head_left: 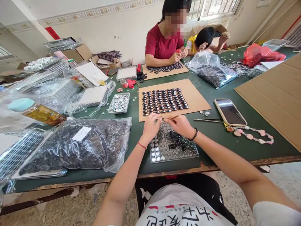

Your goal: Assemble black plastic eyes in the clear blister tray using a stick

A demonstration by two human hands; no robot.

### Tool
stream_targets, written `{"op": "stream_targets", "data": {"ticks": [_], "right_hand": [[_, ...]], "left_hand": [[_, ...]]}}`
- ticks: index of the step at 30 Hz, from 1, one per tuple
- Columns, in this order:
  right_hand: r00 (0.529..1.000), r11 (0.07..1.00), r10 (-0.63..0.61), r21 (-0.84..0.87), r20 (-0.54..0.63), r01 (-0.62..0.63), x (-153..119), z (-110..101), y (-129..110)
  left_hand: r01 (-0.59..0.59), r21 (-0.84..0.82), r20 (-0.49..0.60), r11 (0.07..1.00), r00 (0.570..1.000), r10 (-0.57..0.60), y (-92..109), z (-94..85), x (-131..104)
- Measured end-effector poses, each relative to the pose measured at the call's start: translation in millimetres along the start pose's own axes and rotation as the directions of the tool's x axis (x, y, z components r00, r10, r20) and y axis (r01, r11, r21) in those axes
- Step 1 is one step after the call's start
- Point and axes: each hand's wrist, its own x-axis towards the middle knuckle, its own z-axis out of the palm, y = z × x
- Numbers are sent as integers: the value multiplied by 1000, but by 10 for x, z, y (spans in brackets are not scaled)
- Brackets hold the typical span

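My left hand (152, 126) is closed in a pinch above the far edge of a clear plastic tray; whatever is between its fingertips is too small to name. My right hand (180, 126) is closed around a thin brown stick (173, 117), its fingertips close to the left ones. Beneath both hands lies the clear tray (188, 153) with round pockets. White round pieces (155, 154) fill some pockets at its near left, and loose black pieces (181, 145) lie on it. Just beyond, a cardboard sheet (198, 102) carries rows of black oval pieces with white centres (164, 100).
Left of the cardboard stands a plastic tub (119, 103) of small white pieces. A large bag of black pieces (70, 147) lies at left, near a drink bottle (37, 111). At right are a phone (230, 112) and tweezers (208, 120). Two other people sit across the table.
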Motion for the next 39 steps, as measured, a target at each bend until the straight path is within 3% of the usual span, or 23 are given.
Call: {"op": "stream_targets", "data": {"ticks": [2, 4, 11, 15, 19, 22, 26, 30, 33, 36, 39], "right_hand": [[999, 1000, -31, 3, 8, 31, -60, -39, 14], [998, 998, -59, 24, -3, 59, -87, -45, 17], [998, 1000, -28, 6, -63, 28, -94, -15, 43], [998, 1000, 1, -15, -62, -2, -87, -42, 74], [997, 1000, 4, -11, -80, -5, -74, -90, 63], [995, 1000, 0, -17, -103, -2, -74, -108, 51], [994, 999, -26, -36, -107, 22, -79, -95, 59], [993, 997, -58, -49, -103, 53, -89, -66, 74], [991, 997, -71, -45, -116, 66, -93, -54, 77], [990, 998, -55, 6, -132, 56, -81, -65, 68], [987, 996, -19, 83, -159, 33, -57, -101, 59]], "left_hand": [[-79, 145, 134, 986, 989, 60, 21, 45, -43], [-121, 241, 187, 963, 979, 76, 50, 56, -77], [-71, 536, 95, 841, 995, 23, 130, 2, -94], [-1, 445, 134, 896, 989, -66, 119, -2, -73], [101, 331, 102, 938, 984, -143, 90, -11, -45], [115, 241, 56, 964, 990, -132, 86, -11, -38], [-11, 235, 14, 972, 1000, 8, 103, 10, -53], [-213, 389, 148, 896, 975, 167, 95, 52, -77], [-264, 467, 201, 844, 961, 189, 79, 70, -83], [-171, 427, 184, 888, 978, 100, 61, 58, -67], [60, 213, 141, 975, 986, -91, 22, 30, -25]]}}
